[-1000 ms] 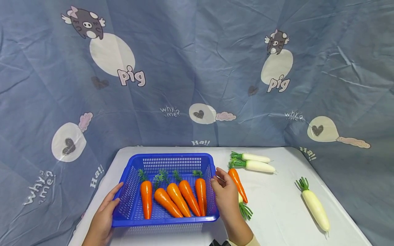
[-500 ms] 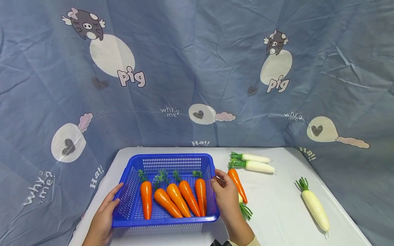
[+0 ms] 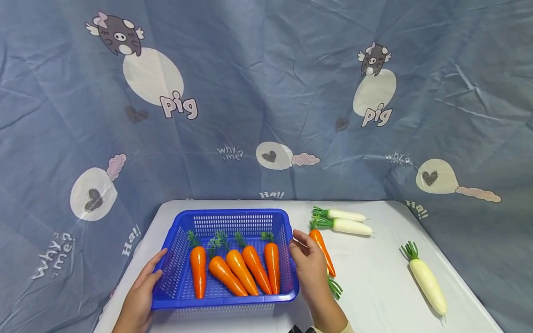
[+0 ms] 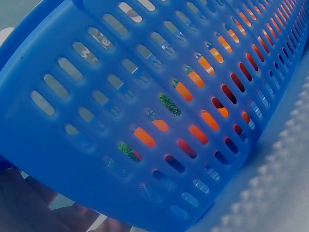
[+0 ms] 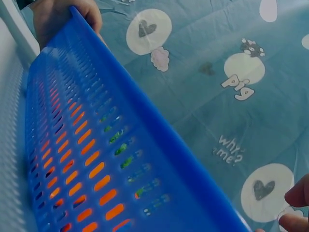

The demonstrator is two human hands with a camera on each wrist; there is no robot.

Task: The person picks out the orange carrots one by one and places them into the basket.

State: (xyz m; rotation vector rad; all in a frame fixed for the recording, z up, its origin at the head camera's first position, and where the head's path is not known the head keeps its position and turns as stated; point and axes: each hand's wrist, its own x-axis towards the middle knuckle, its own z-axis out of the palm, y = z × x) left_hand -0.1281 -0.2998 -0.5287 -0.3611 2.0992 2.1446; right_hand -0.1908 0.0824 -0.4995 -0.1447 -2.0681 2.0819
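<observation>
A blue plastic basket (image 3: 225, 303) with slotted walls sits on the white table in the head view. Inside lie several orange carrots (image 3: 237, 270) with green tops. My left hand (image 3: 139, 291) holds the basket's left rim; the right wrist view shows that hand (image 5: 67, 19) around the far end of the rim. My right hand (image 3: 312, 270) is beside the right rim, its thumb and fingers loosely bent and close to the edge. In the right wrist view its fingertips (image 5: 297, 193) are spread near the rim. Through the slots in the left wrist view, carrots (image 4: 198, 133) show orange.
Right of the basket lies another carrot (image 3: 324, 252), partly behind my right hand, with green radish leaves (image 3: 334, 287) beneath it. Two white radishes (image 3: 351, 226) lie at the back, and one more radish (image 3: 428, 284) near the right edge. A blue patterned cloth (image 3: 233, 115) surrounds the table (image 3: 374, 286).
My right hand has shifted slightly right, its thumb drawing off the basket's rim. The basket's right side has edged a little to the right. My left hand has stayed in place.
</observation>
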